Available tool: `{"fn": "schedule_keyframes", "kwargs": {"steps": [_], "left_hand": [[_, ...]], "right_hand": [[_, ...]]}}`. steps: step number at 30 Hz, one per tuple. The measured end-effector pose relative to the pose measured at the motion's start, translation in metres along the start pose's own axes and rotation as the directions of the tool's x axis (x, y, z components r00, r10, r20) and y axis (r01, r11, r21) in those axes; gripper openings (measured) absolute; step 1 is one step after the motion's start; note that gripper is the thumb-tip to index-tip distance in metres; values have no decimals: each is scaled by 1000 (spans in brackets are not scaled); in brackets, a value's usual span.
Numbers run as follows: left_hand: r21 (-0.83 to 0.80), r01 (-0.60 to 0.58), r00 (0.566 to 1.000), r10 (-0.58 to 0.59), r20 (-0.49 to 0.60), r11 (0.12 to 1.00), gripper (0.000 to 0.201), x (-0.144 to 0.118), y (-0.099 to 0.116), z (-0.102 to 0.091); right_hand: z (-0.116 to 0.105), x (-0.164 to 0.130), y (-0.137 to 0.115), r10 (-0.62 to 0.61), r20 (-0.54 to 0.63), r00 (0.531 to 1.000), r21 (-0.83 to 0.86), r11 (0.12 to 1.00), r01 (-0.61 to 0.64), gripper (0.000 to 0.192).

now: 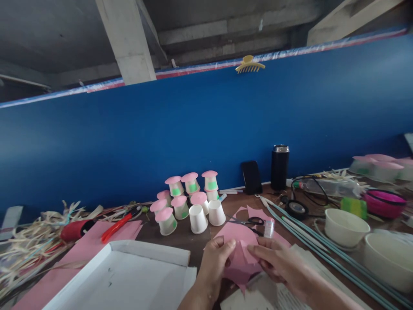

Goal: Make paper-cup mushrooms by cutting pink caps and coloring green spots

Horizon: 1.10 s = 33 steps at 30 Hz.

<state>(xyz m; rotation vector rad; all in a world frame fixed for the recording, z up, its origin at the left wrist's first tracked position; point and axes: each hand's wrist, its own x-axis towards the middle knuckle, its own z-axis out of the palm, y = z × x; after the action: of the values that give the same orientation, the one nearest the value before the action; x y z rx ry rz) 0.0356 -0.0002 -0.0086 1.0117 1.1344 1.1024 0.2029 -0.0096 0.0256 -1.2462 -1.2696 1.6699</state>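
At the bottom centre of the frame, the left hand point(215, 262) and right hand point(281, 263) both pinch a pink paper piece point(240, 252) over the tabletop point(180, 237), apparently shaping it. Scissors point(250, 222) lie just above; pink-capped cups point(190, 200) stand at centre.

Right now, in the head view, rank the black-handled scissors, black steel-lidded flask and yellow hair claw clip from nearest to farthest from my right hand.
1. Black-handled scissors, on the table just beyond the right hand.
2. Black steel-lidded flask, against the blue wall.
3. Yellow hair claw clip, atop the wall.
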Motion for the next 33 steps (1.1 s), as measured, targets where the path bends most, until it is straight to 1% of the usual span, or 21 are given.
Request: {"fn": "schedule_keyframes", "kwargs": {"steps": [7, 14, 18, 24, 33], "left_hand": [[4, -22, 1000, 22, -2, 1000, 46, -3, 2, 2], [-5, -44, 999, 44, 19, 999, 43, -7, 6, 3], [8, -54, 998, 54, 35, 998, 41, -7, 7, 2], [44, -70, 997, 68, 46, 997, 40, -7, 7, 2], [71, -74, 997, 71, 43, 995, 40, -10, 13, 4]], "right_hand": [[-2, -2, -2, 12, 21, 1000, -19, 1000, -12, 30], [-2, -3, -3, 2, 4, 1000, -33, 999, -1, 30], [-4, -3, -1, -6, 23, 1000, 7, 1000, 6, 31], [-6, -2, 0, 30, 22, 999, 82, 996, -31, 33], [-5, -3, 0, 25, 9, 1000, 84, 996, -25, 30]]}}
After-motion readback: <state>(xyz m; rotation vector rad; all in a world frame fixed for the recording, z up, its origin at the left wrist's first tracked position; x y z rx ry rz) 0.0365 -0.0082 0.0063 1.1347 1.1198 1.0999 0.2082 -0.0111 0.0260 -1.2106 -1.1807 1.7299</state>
